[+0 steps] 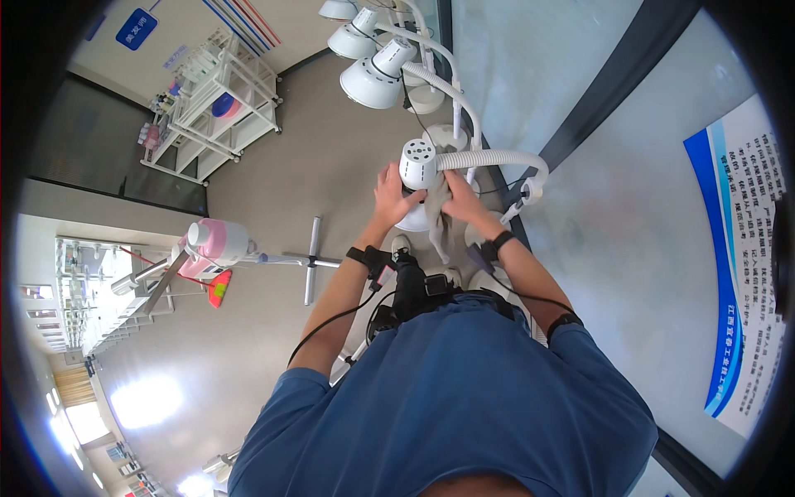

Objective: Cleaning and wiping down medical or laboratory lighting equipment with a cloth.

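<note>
Straight ahead of me is a white floor lamp with a vented lamp head (418, 164) on a ribbed flexible neck (489, 160). My left hand (394, 199) grips the left side of the lamp head, its thumb reaching across below it. On the other side, my right hand (460, 201) holds a grey cloth (439, 217) against the lamp. The cloth's loose end hangs down toward my feet. Part of the lamp's shade is hidden behind my hands and the cloth.
More white lamps (373, 79) stand in a row beyond, beside a glass wall (538, 58). A white wheeled trolley (219, 116) with bottles is at the far left. Nearer on the left stands a pink and white appliance (219, 247) on a stand with a floor base (312, 261).
</note>
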`<state>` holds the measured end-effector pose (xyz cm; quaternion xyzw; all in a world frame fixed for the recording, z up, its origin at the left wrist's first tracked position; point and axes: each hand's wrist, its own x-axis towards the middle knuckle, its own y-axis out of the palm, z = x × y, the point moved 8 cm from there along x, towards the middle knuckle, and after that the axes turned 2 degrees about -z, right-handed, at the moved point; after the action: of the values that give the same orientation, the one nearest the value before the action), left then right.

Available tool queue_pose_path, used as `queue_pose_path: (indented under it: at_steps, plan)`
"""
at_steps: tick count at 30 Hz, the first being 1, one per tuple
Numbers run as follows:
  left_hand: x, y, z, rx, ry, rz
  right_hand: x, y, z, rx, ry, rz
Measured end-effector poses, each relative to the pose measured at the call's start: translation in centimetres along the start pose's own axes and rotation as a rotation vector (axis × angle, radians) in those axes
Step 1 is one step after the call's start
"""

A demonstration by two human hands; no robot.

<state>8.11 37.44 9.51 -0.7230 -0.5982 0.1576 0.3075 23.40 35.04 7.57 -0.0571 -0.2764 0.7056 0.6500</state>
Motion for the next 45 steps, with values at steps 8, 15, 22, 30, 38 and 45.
queue_pose_path:
  at_steps: [8,15,22,30,38,45]
  plan:
    - [1.0,-0.5,0.9,-0.017,-0.018,0.029,1.6,1.1,-0.3,-0.115,0.020,0.166]
    - [-1.3,-0.3,1.3,-0.013,0.028,0.001,-4.4,1.6,3.0,-0.150,-0.107,0.244]
    - [0.2,0.4,-0.7,0.007,0.010,0.038,-5.3,-0.8,3.4,0.235,-0.061,-0.043]
    - [-0.5,-0.3,-0.1,-0.109,0.023,-0.011,-5.0,-3.1,7.9,0.212,-0.205,-0.210]
    - [-0.7,0.3,0.3,-0.068,0.019,-0.051,0.7,-7.1,10.9,0.116,-0.421,-0.648]
    - [-0.6,-0.2,0.1,-0.003,0.202,-0.119,6.3,-2.2,9.4,0.084,-0.191,0.038]
